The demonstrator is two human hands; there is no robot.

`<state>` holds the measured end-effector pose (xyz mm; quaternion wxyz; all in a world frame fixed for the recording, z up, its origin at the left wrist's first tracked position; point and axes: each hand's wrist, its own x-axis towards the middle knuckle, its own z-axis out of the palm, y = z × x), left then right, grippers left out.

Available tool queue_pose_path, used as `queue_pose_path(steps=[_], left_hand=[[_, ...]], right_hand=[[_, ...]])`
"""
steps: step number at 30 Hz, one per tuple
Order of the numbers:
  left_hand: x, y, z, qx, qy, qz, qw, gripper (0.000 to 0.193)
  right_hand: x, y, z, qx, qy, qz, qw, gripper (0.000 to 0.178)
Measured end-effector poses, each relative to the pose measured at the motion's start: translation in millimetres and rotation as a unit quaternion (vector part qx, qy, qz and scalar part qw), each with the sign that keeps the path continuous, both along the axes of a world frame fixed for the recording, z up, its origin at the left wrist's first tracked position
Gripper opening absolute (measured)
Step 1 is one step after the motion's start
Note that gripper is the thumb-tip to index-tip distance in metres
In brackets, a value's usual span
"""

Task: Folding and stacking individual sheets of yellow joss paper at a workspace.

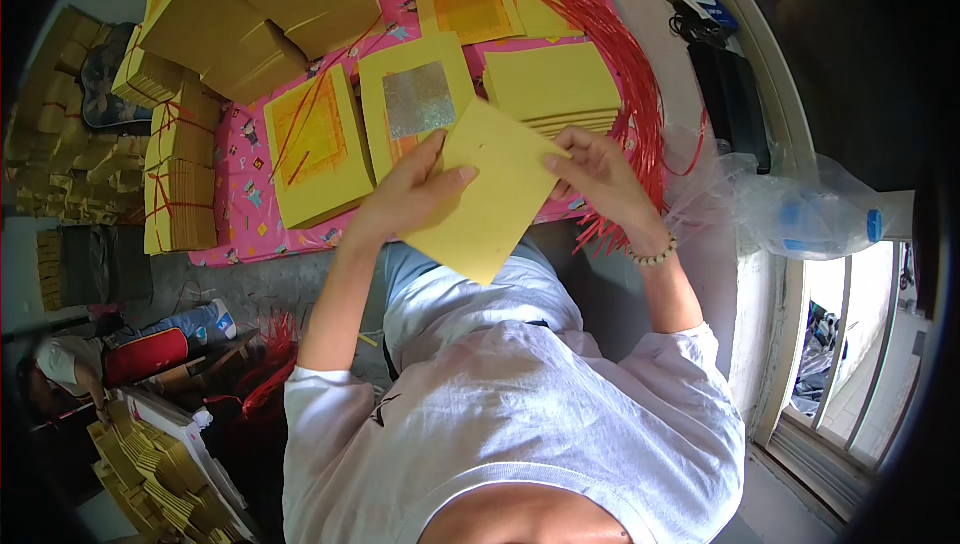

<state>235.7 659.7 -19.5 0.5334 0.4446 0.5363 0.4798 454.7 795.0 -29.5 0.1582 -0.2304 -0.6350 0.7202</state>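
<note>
A stack or sheet of plain yellow paper [484, 189] is held tilted above my lap. My left hand [420, 189] grips its left edge, thumb on top. At the upper right edge, my right hand [598, 172] pinches the paper; a bead bracelet circles that wrist. Just beyond lie a yellow paper stack with a silver foil square [420, 101], a yellow stack with an orange printed square [310, 134], and a plain yellow stack [552, 79]. How many sheets I hold cannot be told.
A pink patterned cloth [240, 209] covers the table. Red strings [635, 74] hang over its right side. Tied yellow bundles [182, 174] and tall piles [260, 14] stand left. A clear plastic bottle [825, 219] lies right. Another person [70, 364] sits at the lower left.
</note>
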Motion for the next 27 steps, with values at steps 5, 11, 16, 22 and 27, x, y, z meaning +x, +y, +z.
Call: queue_pose_path(steps=[5,11,16,22,27], left_hand=[[-29,49,23,-0.035,0.027,0.004,0.999,0.045],[-33,126,-6,-0.021,-0.061,0.135,0.989,0.046],[-30,162,-38,-0.022,-0.033,0.138,0.990,0.047],[-24,175,-69,-0.027,0.083,0.140,0.986,0.045],[-20,173,-73,-0.046,0.188,0.125,0.973,0.043]], right_hand=[[9,39,11,0.001,0.036,-0.154,0.987,0.012],[8,80,-1,0.045,-0.039,-0.231,0.971,0.017],[13,98,-21,0.110,-0.127,-0.229,0.959,0.020],[17,99,-41,0.094,-0.156,-0.231,0.956,0.022],[16,92,-44,0.097,-0.157,-0.249,0.951,0.017]])
